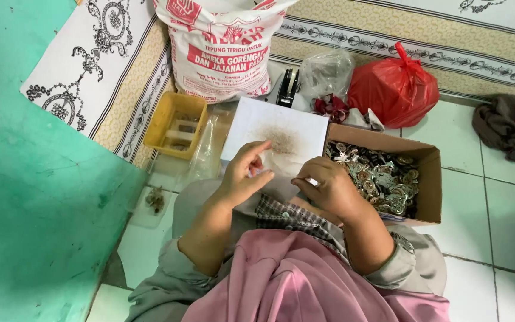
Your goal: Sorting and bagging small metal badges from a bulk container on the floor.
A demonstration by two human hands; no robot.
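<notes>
Both hands at a white board on the lap, cardboard box of metal pieces just to the right.

Left hand (247, 173) rests on the near edge of the white board (281, 134), fingers loosely spread, clamping nothing visible. Right hand (323, 185) curled narrow, fingertips pinched at the board's near right edge; what they pinch is too small to tell. Brownish smudge mid-board. Cardboard box (427, 179) touches the board's right side, full of small metal pieces (382, 179). Green wall (37, 179) crowds the left; open white tiled floor (496, 203) on the right. Yellow tray (171, 122) beside the board's left. Beyond: printed sack (222, 48), tape dispenser (288, 86), clear bag (326, 71), red bag (394, 86), dark cloth (511, 128), patterned mat (388, 24).
</notes>
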